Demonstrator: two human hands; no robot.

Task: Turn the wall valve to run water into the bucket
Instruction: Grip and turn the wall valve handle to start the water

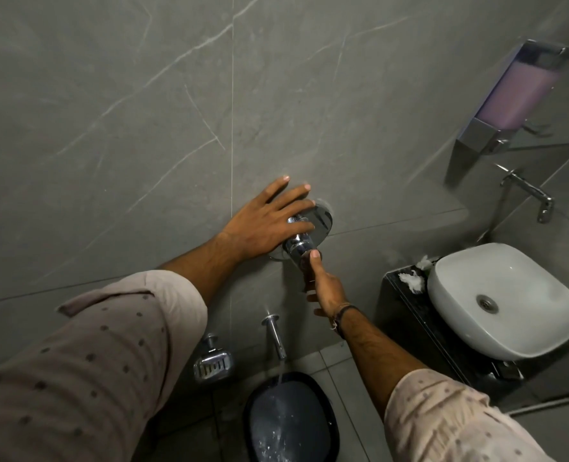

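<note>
A chrome wall valve [304, 240] with a round plate is set in the grey tiled wall. My left hand [266, 221] lies spread flat against the wall beside it, fingers reaching over the valve's top. My right hand [323, 285] comes from below, its thumb pressed on the knob's front and fingers wrapped under it. Below the valve a chrome spout [275, 336] sticks out of the wall, and a thin stream of water falls from it into the dark bucket [266, 388] on the floor, whose bottom is wet and splashing.
A white basin [506, 298] stands on a dark counter at the right, with a wall tap [529, 191] above it and a soap dispenser [513, 98] higher up. A chrome soap dish [213, 361] hangs on the wall left of the spout.
</note>
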